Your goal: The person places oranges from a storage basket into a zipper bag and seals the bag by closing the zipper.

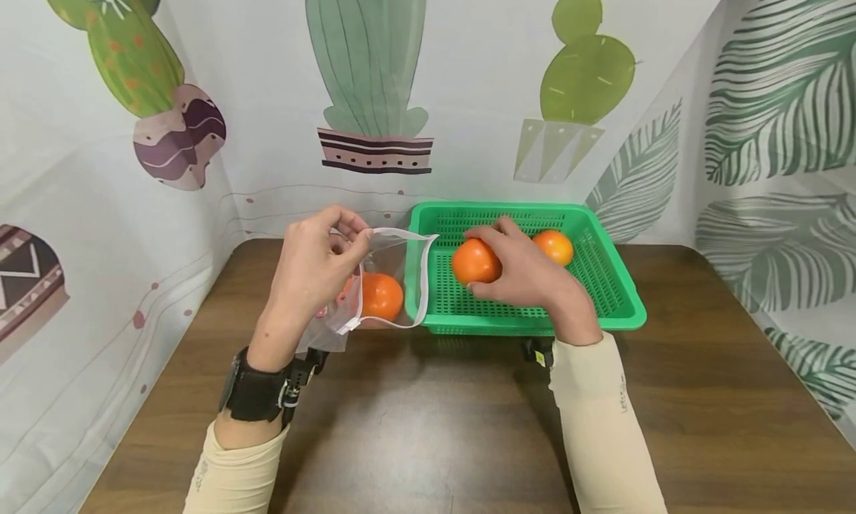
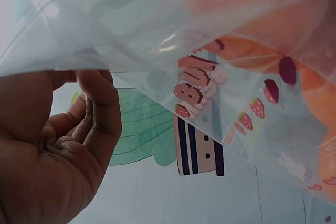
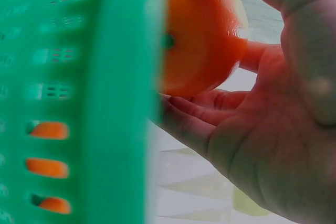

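Observation:
My left hand (image 1: 319, 265) pinches the rim of a clear zip bag (image 1: 421, 276), whose mouth gapes toward the basket. Oranges (image 1: 383, 297) show through the bag's clear side; strawberry pictures and lettering are printed on the plastic (image 2: 197, 85). With curled fingers and thumb, my right hand (image 1: 524, 269) grips another orange (image 1: 476, 261) over the green basket (image 1: 435, 322). In the right wrist view that orange (image 3: 202, 40) shows its green stem spot, partly hidden by the basket's rim. One more orange (image 1: 553, 247) lies in the basket, behind the right hand.
The basket stands at the back of a brown wooden table (image 1: 428, 425), close to a white cloth (image 1: 267, 90) printed with cacti and leaves. A dark strap with a device (image 1: 261, 388) wraps the left wrist.

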